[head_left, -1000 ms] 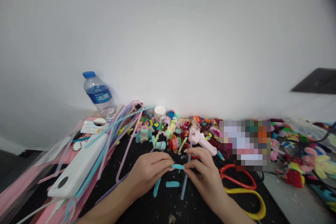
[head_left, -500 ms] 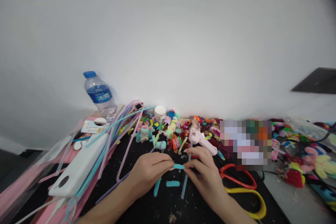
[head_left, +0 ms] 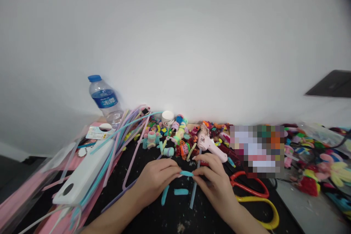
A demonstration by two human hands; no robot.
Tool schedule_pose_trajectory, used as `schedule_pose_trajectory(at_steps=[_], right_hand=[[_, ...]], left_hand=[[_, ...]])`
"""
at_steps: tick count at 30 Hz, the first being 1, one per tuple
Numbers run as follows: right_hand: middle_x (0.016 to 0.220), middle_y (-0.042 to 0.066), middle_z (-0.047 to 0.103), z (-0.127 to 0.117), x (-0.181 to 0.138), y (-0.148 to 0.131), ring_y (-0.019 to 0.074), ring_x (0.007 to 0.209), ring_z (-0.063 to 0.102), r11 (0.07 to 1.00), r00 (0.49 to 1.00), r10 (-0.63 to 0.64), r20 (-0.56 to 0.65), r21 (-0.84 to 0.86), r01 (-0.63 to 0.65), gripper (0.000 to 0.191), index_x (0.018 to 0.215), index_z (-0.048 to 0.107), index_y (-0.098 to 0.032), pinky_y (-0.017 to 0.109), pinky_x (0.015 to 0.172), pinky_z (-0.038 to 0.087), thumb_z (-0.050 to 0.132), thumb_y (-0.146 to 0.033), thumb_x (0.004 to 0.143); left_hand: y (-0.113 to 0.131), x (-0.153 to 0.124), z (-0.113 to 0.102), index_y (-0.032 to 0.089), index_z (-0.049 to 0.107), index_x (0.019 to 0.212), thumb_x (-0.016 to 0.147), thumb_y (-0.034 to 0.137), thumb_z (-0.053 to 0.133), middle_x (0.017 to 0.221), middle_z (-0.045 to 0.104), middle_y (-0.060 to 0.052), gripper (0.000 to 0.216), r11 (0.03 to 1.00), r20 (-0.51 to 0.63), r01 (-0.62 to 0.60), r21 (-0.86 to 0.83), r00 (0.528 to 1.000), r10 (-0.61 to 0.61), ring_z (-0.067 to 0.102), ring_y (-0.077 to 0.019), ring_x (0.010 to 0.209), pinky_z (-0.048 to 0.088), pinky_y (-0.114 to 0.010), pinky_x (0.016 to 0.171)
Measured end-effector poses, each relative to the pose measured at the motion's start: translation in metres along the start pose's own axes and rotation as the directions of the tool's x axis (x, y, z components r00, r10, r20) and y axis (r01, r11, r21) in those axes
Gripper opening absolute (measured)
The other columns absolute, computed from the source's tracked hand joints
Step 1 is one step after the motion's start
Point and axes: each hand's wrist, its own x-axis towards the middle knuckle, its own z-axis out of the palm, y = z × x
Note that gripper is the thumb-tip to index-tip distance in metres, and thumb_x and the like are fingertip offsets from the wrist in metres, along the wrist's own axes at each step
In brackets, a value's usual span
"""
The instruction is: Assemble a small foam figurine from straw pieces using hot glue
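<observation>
A short blue pipe cleaner piece (head_left: 187, 173) is stretched between my two hands, just above the black work surface (head_left: 153, 219). My left hand (head_left: 159, 177) pinches its left end, and my right hand (head_left: 212, 177) pinches the right end between thumb and index finger. Below them lie a second blue piece (head_left: 181, 192) and a slanted blue strip (head_left: 165, 195). A translucent glue stick (head_left: 193, 193) runs beside my right fingers, out of a pale pink glue gun (head_left: 215, 148) resting behind that hand.
Red-handled scissors (head_left: 252, 186) and a yellow handle (head_left: 271, 212) lie right of my right forearm. Small fuzzy figures (head_left: 152, 139) and a paper cup (head_left: 168, 118) line the wall. Long pipe cleaners (head_left: 128, 128), a white power strip (head_left: 85, 175) and a water bottle (head_left: 105, 98) are at left.
Both hands keep their pinch on the blue piece with hardly any movement. The whole view has shifted very slightly.
</observation>
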Motion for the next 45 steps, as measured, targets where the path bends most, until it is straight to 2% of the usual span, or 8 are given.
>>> schedule_pose_trajectory(at_steps=[12,36,45], right_hand=[[0.106,0.007,0.057,0.0009,0.0001,-0.0003,0.0239,0.104,0.049,1.000,1.000,0.015,-0.001,-0.013,-0.015,0.011,0.081,0.058,-0.021,0.041,0.085,0.043,0.058,-0.010,0.082],[0.106,0.006,0.059,0.0015,-0.0009,0.0000,0.0228,0.104,0.050,1.000,1.000,0.021,-0.010,-0.011,-0.021,0.011,0.080,0.057,-0.021,0.040,0.086,0.044,0.059,-0.010,0.081],[0.104,0.006,0.060,-0.0015,0.0007,-0.0027,0.0232,0.103,0.053,0.999,0.999,0.044,-0.018,-0.024,-0.044,0.010,0.079,0.059,-0.022,0.040,0.085,0.046,0.059,-0.012,0.081]], left_hand=[[0.0007,-0.0008,0.0026,0.016,0.064,0.092,0.091,0.017,0.047,0.085,0.065,-0.006,0.017,0.996,0.068,0.072,-0.058,0.995,-0.068,0.061,-0.0146,0.075,0.049,-0.025,0.069],[0.0030,-0.0004,0.0033,0.016,0.065,0.092,0.091,0.017,0.046,0.082,0.064,-0.005,0.019,0.993,0.055,0.096,-0.071,0.994,-0.092,0.059,-0.0136,0.072,0.048,-0.024,0.066],[-0.0001,-0.0004,0.0023,0.017,0.065,0.094,0.091,0.017,0.047,0.085,0.065,-0.006,0.019,0.987,0.051,0.109,-0.117,0.993,-0.104,0.060,-0.0142,0.075,0.049,-0.024,0.070]])
